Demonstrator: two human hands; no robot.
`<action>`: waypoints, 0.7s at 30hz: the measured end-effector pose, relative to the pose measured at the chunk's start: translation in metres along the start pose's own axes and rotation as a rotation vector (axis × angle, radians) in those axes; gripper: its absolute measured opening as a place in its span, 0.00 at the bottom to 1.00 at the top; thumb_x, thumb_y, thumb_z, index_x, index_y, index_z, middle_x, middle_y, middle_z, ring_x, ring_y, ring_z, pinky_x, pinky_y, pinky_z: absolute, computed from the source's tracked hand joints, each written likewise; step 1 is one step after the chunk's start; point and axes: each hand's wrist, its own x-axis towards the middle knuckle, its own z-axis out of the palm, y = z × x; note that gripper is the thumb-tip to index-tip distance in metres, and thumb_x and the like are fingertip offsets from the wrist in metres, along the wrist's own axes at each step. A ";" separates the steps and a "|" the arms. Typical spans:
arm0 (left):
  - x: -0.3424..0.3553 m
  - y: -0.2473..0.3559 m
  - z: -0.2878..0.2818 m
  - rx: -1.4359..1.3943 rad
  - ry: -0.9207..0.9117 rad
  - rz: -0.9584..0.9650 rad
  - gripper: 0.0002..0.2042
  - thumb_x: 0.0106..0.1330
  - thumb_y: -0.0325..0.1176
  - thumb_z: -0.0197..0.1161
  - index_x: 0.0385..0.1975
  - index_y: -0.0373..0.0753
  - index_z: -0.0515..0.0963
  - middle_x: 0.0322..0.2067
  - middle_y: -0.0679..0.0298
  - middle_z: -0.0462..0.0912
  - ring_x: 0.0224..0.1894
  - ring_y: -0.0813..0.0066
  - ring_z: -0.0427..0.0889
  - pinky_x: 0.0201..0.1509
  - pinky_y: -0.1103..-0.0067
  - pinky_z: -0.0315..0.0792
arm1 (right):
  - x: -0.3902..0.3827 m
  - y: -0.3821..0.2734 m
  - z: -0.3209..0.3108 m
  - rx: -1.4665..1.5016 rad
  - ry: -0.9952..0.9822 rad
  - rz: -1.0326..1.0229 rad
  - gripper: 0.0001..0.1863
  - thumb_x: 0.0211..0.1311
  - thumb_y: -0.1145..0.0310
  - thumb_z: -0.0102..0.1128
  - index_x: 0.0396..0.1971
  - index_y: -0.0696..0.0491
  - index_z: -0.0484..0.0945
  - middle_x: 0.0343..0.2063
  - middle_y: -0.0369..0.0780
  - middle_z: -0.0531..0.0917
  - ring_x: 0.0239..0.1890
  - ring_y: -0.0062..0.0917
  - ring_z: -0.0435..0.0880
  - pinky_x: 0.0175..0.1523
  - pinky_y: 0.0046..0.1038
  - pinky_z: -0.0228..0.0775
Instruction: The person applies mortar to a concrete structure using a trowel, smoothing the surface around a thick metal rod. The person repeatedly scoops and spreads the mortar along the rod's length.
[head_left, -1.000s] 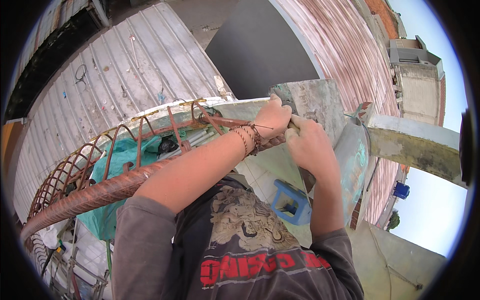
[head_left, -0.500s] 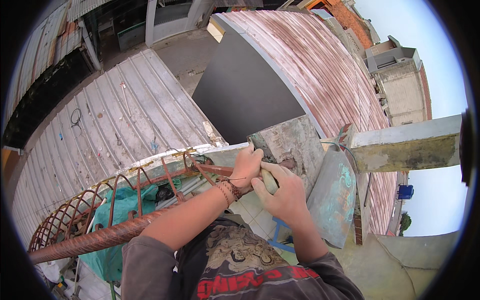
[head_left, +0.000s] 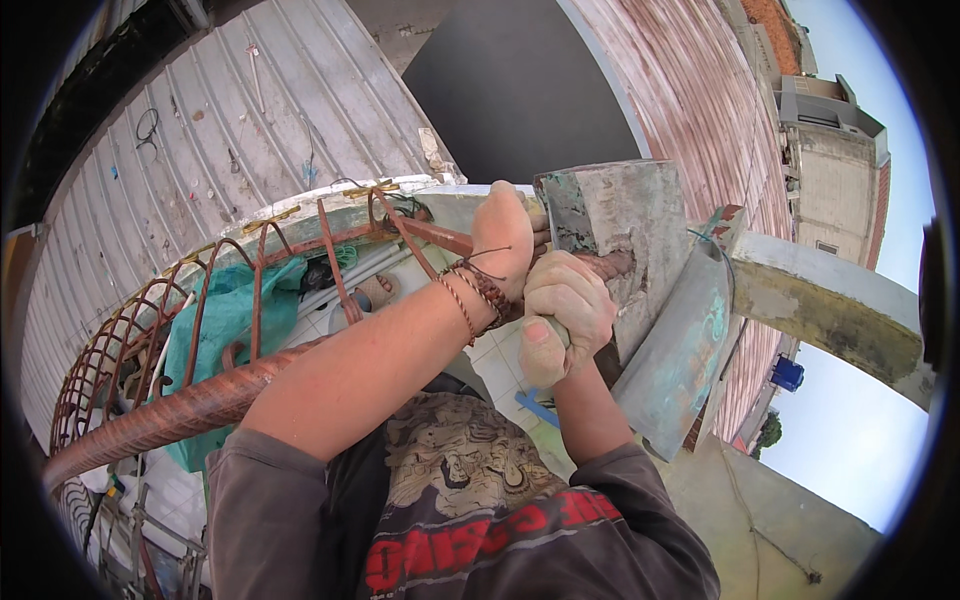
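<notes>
My left hand (head_left: 503, 232) is closed beside a rough concrete block (head_left: 640, 205), its fingers curled on the far side. What they hold is hidden. Just nearer and to the right, my right hand (head_left: 570, 308) is wrapped in a fist around a greyish-green, rounded handle (head_left: 563, 333). Only a sliver of this handle shows by the thumb, and the rest is covered. Pale dust coats the right hand. A thick, rust-brown twisted rail (head_left: 200, 410) runs under my left forearm, and a rusty end (head_left: 610, 263) meets the block right of my fist.
Curved rusty railing bars (head_left: 255, 300) stand at the left, with a green tarp (head_left: 215, 325) behind them. A bent grey metal sheet (head_left: 675, 350) leans right of the block. Beyond lie a ribbed metal roof (head_left: 220, 110) and a concrete beam (head_left: 830, 300). A sandalled foot (head_left: 377, 291) shows below.
The view has shifted and tilted. My right hand has turned, its fingers now wrapped round the handle, covering more of it. My left hand stays closed beside the block.
</notes>
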 end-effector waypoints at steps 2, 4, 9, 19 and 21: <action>-0.012 0.009 0.007 0.003 0.036 0.052 0.22 0.63 0.44 0.41 0.43 0.28 0.69 0.37 0.50 0.81 0.34 0.59 0.80 0.40 0.70 0.72 | 0.005 -0.007 0.001 0.050 0.024 -0.015 0.11 0.41 0.65 0.59 0.15 0.57 0.70 0.14 0.38 0.70 0.17 0.31 0.71 0.23 0.29 0.62; -0.008 0.009 0.006 -0.011 0.038 0.048 0.23 0.64 0.44 0.41 0.44 0.28 0.68 0.39 0.48 0.81 0.36 0.57 0.81 0.43 0.69 0.72 | 0.008 0.006 0.004 0.015 0.012 0.009 0.11 0.40 0.65 0.59 0.14 0.57 0.70 0.14 0.39 0.70 0.16 0.31 0.70 0.23 0.29 0.62; -0.005 0.011 0.004 -0.014 0.064 0.098 0.23 0.65 0.43 0.41 0.47 0.28 0.71 0.39 0.46 0.82 0.39 0.56 0.83 0.47 0.69 0.73 | 0.014 0.009 0.003 0.015 0.032 0.037 0.13 0.44 0.64 0.58 0.14 0.58 0.69 0.14 0.39 0.70 0.16 0.30 0.69 0.24 0.28 0.62; 0.052 0.045 -0.017 0.584 0.427 0.976 0.10 0.59 0.30 0.52 0.24 0.28 0.76 0.21 0.54 0.77 0.28 0.67 0.78 0.34 0.72 0.72 | 0.017 0.009 -0.001 0.126 0.131 0.095 0.20 0.54 0.60 0.56 0.12 0.59 0.67 0.12 0.40 0.68 0.14 0.28 0.67 0.22 0.26 0.59; 0.029 0.065 -0.006 0.391 0.317 0.849 0.12 0.58 0.31 0.54 0.19 0.28 0.74 0.17 0.56 0.74 0.24 0.70 0.73 0.31 0.72 0.69 | 0.011 0.013 -0.003 0.094 0.144 0.120 0.22 0.57 0.59 0.56 0.12 0.59 0.66 0.13 0.40 0.68 0.15 0.28 0.67 0.22 0.26 0.58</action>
